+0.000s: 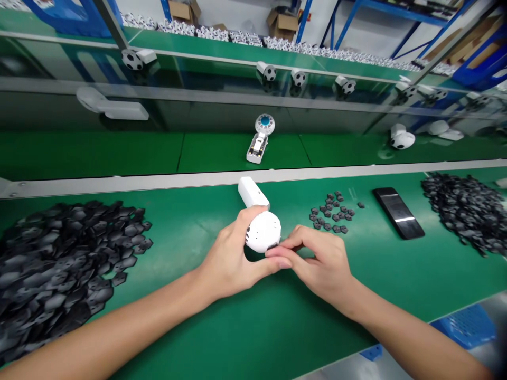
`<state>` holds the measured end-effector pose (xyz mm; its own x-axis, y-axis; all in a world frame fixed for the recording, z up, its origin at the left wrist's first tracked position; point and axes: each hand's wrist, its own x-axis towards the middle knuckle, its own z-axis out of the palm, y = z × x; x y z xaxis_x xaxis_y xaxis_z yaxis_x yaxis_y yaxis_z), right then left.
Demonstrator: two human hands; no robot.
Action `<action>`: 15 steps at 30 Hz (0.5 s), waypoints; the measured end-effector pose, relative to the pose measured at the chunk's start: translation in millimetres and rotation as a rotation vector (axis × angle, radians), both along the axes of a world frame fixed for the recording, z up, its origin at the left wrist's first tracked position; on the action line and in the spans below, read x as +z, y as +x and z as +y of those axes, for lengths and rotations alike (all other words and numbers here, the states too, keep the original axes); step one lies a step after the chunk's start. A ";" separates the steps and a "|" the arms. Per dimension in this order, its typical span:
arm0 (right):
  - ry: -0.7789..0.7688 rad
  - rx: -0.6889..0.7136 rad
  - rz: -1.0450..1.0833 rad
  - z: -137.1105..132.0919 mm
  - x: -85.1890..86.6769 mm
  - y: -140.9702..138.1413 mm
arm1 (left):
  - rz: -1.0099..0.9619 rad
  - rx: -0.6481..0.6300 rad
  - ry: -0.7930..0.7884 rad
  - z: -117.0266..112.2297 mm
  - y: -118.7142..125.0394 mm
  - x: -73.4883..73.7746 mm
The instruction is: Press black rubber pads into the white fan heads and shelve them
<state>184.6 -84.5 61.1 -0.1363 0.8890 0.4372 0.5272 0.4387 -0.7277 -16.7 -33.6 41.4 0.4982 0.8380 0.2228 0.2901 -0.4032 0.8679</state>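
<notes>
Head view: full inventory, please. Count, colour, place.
Round-headed unit: 1, white, in hand
Dark piece: 1, black, unit's near edge
Left pile: uncounted, black, bench left
Right pile: uncounted, black, bench right
Loose pieces: about twenty, black, right of unit
Phone: 1, black, bench right
Workbench: 1, green, under hands
Rail: 1, pale grey, behind bench
Opened unit: 1, white and blue, beyond rail
Football-patterned units: many, white and black, farther back
Cardboard boxes: several, brown, background
Blue basket: 1, blue, lower right
Left hand: 1, bare, gripping unit
Right hand: 1, bare, fingertips at unit's edge
</notes>
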 end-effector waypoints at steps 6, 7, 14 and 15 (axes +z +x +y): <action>-0.018 0.212 -0.084 15.8 7.4 22.2 | 0.022 -0.018 -0.001 5.3 -3.4 3.0; -0.039 0.206 -0.116 20.2 10.8 32.2 | 0.024 -0.009 0.012 6.4 -4.2 3.2; -0.267 -0.112 -0.549 46.3 21.6 118.1 | -0.051 0.002 0.046 15.3 -13.8 11.0; -0.290 -0.096 -0.612 48.0 20.0 125.7 | -0.060 0.008 0.035 16.1 -14.7 11.7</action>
<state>310.4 -36.5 81.1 -0.1980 0.9790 0.0483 0.9081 0.2017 -0.3670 -31.4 -17.5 53.1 0.4763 0.8329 0.2816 0.2409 -0.4317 0.8692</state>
